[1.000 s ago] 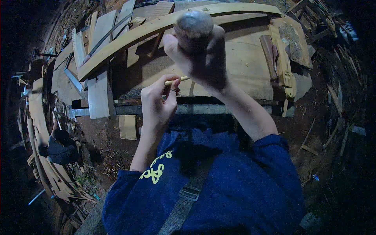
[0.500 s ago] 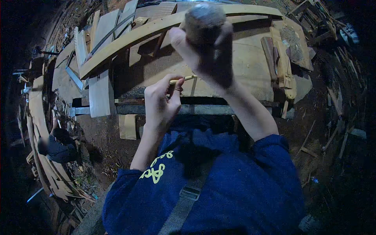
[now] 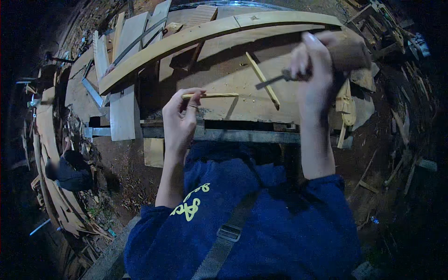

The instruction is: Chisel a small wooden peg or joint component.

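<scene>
My left hand [image 3: 179, 116] is closed on a thin pale yellow wooden stick [image 3: 219, 95], held horizontally above the plywood tabletop [image 3: 210, 79]. My right hand [image 3: 315, 70] is raised at the right, fingers closed on a dark tool with a narrow flat blade [image 3: 270, 80] that points left. A thick brown cylindrical piece [image 3: 350, 53], like a mallet head, shows behind that hand; whether it is held too is unclear. Between my hands a second yellow stick [image 3: 260, 77] lies diagonally on the board, among small chips.
A long curved beam [image 3: 163, 46] crosses the table's back. Pale planks and offcuts [image 3: 122, 112] pile at the left, wood pieces [image 3: 345, 105] at the right. Another person [image 3: 74, 170] in dark clothing is low at the far left beside stacked boards [image 3: 53, 205]. Scrap wood lies on the dirt around.
My right hand has swung right and turned over, bringing the flat blade and the second stick into sight. My left hand has moved slightly left with its stick, which now lies more level.
</scene>
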`<control>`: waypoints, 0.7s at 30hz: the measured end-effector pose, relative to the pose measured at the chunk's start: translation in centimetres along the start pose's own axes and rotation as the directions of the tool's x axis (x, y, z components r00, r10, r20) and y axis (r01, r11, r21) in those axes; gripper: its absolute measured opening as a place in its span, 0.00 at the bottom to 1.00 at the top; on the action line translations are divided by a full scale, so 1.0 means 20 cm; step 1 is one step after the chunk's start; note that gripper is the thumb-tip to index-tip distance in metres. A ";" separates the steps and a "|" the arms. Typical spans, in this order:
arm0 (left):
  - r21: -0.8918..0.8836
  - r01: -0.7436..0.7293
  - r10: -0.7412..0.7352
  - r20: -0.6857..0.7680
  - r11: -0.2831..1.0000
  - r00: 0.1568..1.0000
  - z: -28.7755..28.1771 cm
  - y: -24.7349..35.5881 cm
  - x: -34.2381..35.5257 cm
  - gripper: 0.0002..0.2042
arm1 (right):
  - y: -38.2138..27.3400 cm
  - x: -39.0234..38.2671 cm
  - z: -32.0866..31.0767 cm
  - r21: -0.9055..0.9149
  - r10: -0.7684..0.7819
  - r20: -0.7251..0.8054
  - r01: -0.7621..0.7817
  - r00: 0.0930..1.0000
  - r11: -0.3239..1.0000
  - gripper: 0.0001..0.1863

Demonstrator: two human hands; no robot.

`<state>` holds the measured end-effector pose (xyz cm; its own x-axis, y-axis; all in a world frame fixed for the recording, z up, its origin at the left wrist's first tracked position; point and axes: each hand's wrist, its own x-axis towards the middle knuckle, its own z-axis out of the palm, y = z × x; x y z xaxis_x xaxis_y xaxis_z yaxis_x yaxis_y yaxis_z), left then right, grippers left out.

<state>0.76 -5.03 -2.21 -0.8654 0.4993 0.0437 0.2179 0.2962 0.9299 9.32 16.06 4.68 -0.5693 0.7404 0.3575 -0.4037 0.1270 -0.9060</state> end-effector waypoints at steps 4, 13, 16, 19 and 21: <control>-0.084 -0.267 0.245 -0.207 0.960 0.947 -0.13 -0.02 0.10 0.11 | -0.01 -0.11 -0.17 -0.070 0.091 -0.079 -0.096 0.993 0.993 0.08; -0.018 -0.815 0.636 -0.615 0.579 0.466 -0.81 0.43 0.16 0.12 | 0.03 -0.30 -0.39 -0.064 0.160 -0.134 -0.169 0.978 0.983 0.07; 0.034 -0.850 0.664 -0.641 0.526 0.385 -0.84 0.55 0.15 0.12 | 0.01 -0.30 -0.40 -0.066 0.171 -0.125 -0.180 0.977 0.981 0.08; 0.039 -0.864 0.650 -0.676 0.502 0.347 -0.85 0.60 0.15 0.12 | 0.02 -0.31 -0.42 -0.029 0.156 -0.180 -0.164 0.971 0.986 0.07; 0.055 -0.870 0.666 -0.668 0.490 0.333 -0.87 0.63 0.16 0.12 | 0.02 -0.32 -0.43 -0.034 0.195 -0.131 -0.201 0.972 0.979 0.07</control>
<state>-7.08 -13.82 16.06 -0.4448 -0.1802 0.8773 0.8842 -0.2443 0.3981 18.98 17.00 0.08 -0.5386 0.8307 0.1410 -0.2565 -0.0023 -0.9665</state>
